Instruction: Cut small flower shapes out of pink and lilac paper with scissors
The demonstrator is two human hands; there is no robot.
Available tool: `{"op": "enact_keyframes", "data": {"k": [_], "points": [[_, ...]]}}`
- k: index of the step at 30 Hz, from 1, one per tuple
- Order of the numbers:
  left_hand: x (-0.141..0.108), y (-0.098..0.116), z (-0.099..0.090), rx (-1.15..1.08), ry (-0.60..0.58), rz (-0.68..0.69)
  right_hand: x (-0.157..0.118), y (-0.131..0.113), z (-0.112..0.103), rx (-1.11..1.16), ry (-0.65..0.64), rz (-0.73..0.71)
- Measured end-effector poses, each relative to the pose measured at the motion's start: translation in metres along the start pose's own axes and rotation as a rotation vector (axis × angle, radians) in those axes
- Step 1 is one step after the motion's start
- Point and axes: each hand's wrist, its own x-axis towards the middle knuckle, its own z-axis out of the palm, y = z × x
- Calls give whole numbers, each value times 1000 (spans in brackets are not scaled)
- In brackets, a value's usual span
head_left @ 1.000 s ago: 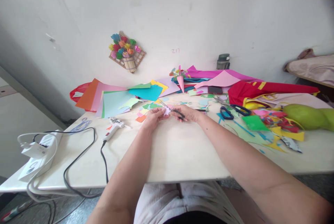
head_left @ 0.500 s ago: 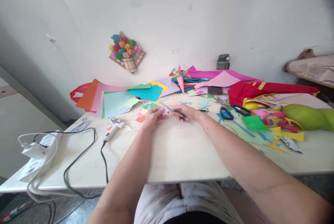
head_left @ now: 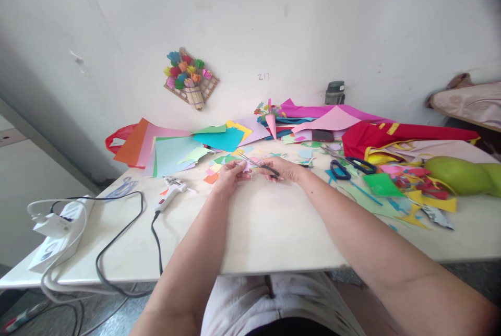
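Observation:
My left hand [head_left: 231, 175] pinches a small light purple paper piece [head_left: 247, 167] over the middle of the table. My right hand [head_left: 282, 169] is closed round the black handles of a pair of scissors [head_left: 269, 171]. The scissors' blades point up and to the left, beside the paper piece, and look slightly apart. Small coloured paper pieces [head_left: 212, 179] lie just beyond and left of my left hand. The exact contact between blades and paper is too small to tell.
A glue gun [head_left: 172, 192] with a black cord and a power strip [head_left: 62, 237] are at the left. Coloured sheets [head_left: 219, 139] lie along the wall. Blue-handled scissors [head_left: 340, 170], paper scraps [head_left: 415, 179] and a green fruit-like object [head_left: 450, 173] are on the right.
The purple paper piece has shifted and turned slightly in my left hand. The scissors' blades sit slightly differently beside it. Both arms are nearly still.

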Motion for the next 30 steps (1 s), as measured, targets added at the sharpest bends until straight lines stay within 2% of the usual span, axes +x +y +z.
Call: {"op": "enact_keyframes", "data": {"k": [4, 10, 22, 30], "points": [[1, -1, -1, 9, -1, -2, 2, 3, -1, 4, -3, 2], [-1, 0, 1, -26, -89, -25, 1, 2, 0, 25, 6, 24], [1, 0, -2, -47, -14, 5, 4, 5, -1, 46, 4, 2], [2, -1, -3, -42, -7, 24, 5, 8, -2, 52, -4, -28]]}}
